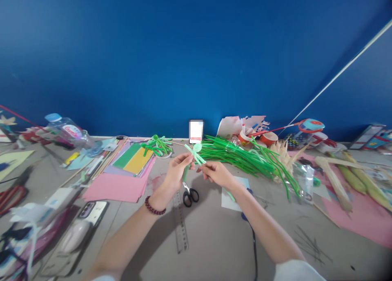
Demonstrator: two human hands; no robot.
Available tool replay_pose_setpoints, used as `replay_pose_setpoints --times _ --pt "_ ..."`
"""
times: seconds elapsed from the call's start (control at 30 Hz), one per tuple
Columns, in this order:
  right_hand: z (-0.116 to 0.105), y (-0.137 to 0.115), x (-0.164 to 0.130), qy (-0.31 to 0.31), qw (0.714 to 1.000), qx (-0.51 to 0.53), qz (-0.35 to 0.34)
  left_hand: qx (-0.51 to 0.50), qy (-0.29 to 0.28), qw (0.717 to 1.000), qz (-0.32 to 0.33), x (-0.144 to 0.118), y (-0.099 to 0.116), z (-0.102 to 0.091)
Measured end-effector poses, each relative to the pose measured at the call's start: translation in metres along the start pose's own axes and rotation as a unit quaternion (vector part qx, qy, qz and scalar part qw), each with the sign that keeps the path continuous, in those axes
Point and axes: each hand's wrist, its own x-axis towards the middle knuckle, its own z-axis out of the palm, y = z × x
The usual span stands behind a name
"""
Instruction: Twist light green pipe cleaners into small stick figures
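Both of my hands are raised over the middle of the grey table and hold one small light-green pipe-cleaner piece (195,151) between them. My left hand (177,170), with a dark red bead bracelet on its wrist, pinches the piece's stem from below. My right hand (216,171) grips it from the right side with its fingertips. Black-handled scissors (190,195) lie on the table just under my hands, next to a clear ruler (180,224).
A big pile of green pipe cleaners (245,158) lies behind my right hand. Coloured paper sheets (128,170) and a finished green twist (157,145) are at left, with a phone (88,211). Corn husks (352,179), cups (266,138) and a plastic bottle (70,132) line the back.
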Motion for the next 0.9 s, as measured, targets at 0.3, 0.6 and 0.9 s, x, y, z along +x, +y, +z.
replay_pose_setpoints --times 0.3,0.6,0.9 --pt "-0.022 0.031 0.019 0.024 0.995 0.086 0.053 0.189 -0.164 0.968 -0.011 -0.005 -0.001 -0.003" --pt "-0.029 0.016 0.012 0.06 0.996 -0.066 0.005 0.558 -0.251 0.78 0.129 -0.008 -0.004 -0.003" --pt "-0.029 0.007 0.005 0.106 0.989 -0.099 -0.017 0.627 -0.158 0.742 0.175 -0.008 -0.014 -0.007"
